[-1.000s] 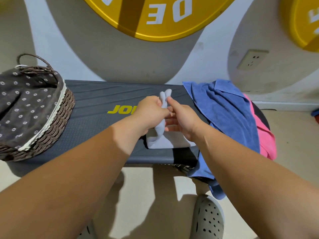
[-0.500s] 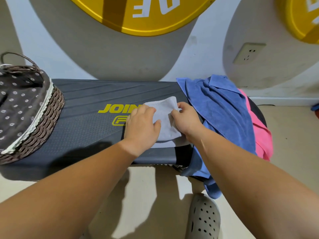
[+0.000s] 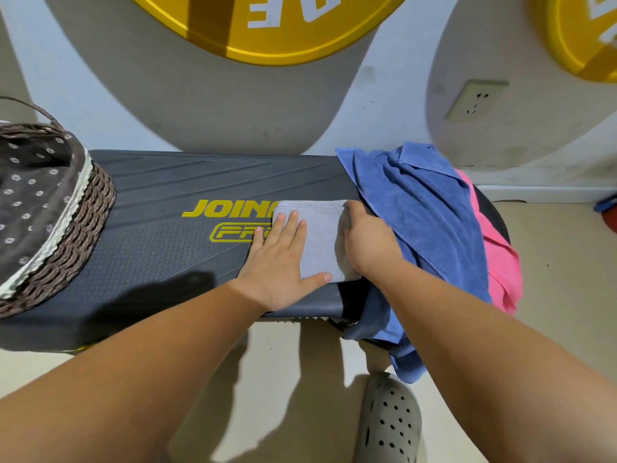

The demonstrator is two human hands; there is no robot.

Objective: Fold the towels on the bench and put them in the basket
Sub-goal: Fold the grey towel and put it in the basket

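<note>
A small grey towel (image 3: 320, 235) lies folded into a flat rectangle on the dark bench (image 3: 160, 255), right of its yellow logo. My left hand (image 3: 280, 262) lies flat on the towel's left half, fingers straight and spread, thumb along the near edge. My right hand (image 3: 367, 242) presses on the towel's right edge; its fingertips are hidden behind the hand. A crumpled blue towel (image 3: 424, 212) covers the bench's right end and hangs over the front. Beneath it lies a pink towel (image 3: 500, 262). The wicker basket (image 3: 86, 228) with a dark flowered lining stands on the left end.
The bench stands against a grey and white wall with a power socket (image 3: 477, 100) and large yellow discs (image 3: 267, 35). Below the front edge is pale floor, with my grey perforated shoe (image 3: 390, 426) under the hanging blue towel.
One second ago both hands held the grey towel's end up off the bench. They have since laid it over into a fold, and my left hand has spread flat on it.
</note>
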